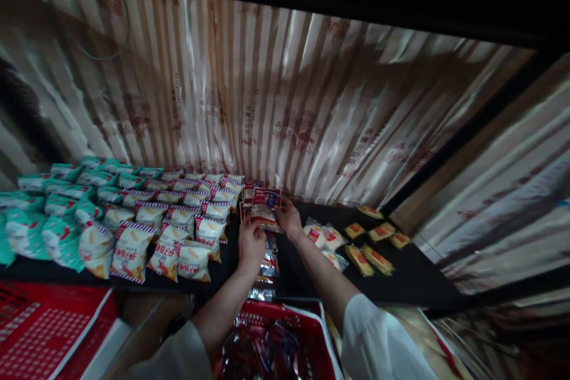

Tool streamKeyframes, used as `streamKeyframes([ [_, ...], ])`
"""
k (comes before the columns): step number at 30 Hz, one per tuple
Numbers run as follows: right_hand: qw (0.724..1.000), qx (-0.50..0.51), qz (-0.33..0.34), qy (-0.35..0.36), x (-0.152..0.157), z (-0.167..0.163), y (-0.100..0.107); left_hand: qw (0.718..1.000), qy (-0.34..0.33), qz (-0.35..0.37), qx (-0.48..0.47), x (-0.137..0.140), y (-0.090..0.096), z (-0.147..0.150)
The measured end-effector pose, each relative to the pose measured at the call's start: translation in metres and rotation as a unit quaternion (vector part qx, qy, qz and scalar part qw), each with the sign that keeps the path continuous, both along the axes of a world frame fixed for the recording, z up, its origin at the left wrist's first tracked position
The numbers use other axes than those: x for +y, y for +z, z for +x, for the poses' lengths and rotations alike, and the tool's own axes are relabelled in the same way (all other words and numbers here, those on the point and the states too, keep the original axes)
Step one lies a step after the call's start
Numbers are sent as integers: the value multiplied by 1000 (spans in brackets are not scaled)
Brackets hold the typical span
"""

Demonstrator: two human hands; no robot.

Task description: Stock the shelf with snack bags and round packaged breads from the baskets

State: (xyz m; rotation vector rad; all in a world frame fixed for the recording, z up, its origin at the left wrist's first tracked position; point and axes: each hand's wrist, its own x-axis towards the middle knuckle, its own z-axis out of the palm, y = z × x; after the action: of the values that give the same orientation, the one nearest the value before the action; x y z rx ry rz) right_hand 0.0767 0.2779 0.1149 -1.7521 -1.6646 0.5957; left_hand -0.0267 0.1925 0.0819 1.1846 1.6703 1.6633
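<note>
Both my hands hold a small dark red snack packet with a clear lower part, over the black shelf. My left hand pinches its lower left corner. At the packet's right edge, the fingers of my right hand are closed on it. Behind and beneath it stand or lie more red packets, partly hidden. Several shiny packets run in a row toward the shelf's front edge. Below, a red basket contains many similar dark, glossy packets.
White chip bags and teal bags stand in rows on the left. White packets and yellow packets lie to the right. Another red basket is at lower left. A wrinkled striped sheet hangs behind the shelf.
</note>
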Motion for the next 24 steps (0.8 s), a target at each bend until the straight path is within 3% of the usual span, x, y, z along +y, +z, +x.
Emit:
streamKeyframes([
  [4,994,-106,-1,29,16,-10,3,998,10,-8,59,10,2,-6],
  [9,988,-152,-9,39,31,-18,1,992,5,-41,119,17,9,-12],
  [18,979,-193,-23,59,39,-23,-7,988,-8,-72,134,24,3,-16],
  [24,964,-254,-33,66,38,-27,-2,987,-13,-67,144,24,2,-14],
])
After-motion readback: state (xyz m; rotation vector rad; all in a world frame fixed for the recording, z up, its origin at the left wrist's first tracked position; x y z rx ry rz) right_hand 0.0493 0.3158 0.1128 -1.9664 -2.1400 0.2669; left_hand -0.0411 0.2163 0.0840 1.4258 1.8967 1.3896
